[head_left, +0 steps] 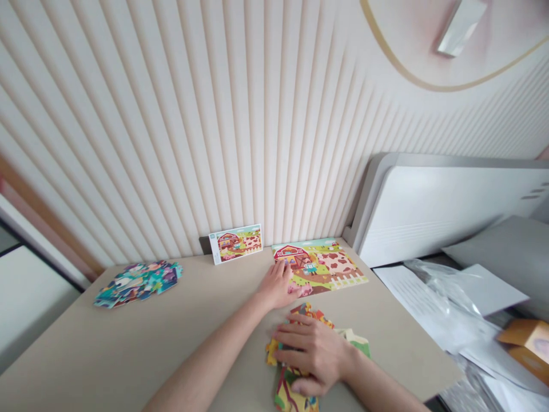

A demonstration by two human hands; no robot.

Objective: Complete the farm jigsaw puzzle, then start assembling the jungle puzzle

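Note:
A farm picture sheet [338, 264] with a red barn and a spotted cow lies flat near the wall. My left hand [278, 286] rests on its lower left edge, fingers stretched out. Nearer to me, a loose heap of jigsaw puzzle pieces [295, 395] in yellow, green and red lies on the table. My right hand [317, 350] is spread over this heap, palm down, and covers much of it. Whether any single piece is under its fingertips is hidden. A small card [238, 244] showing the same farm scene leans against the wall, left of the sheet.
A second heap of puzzle pieces [139, 283], mostly blue and purple, lies at the left of the beige table [193, 312]. Behind rises a ribbed wall [240, 126]. To the right stand a grey-white panel [446, 212], papers with clear plastic [446, 292] and an orange box [525, 346].

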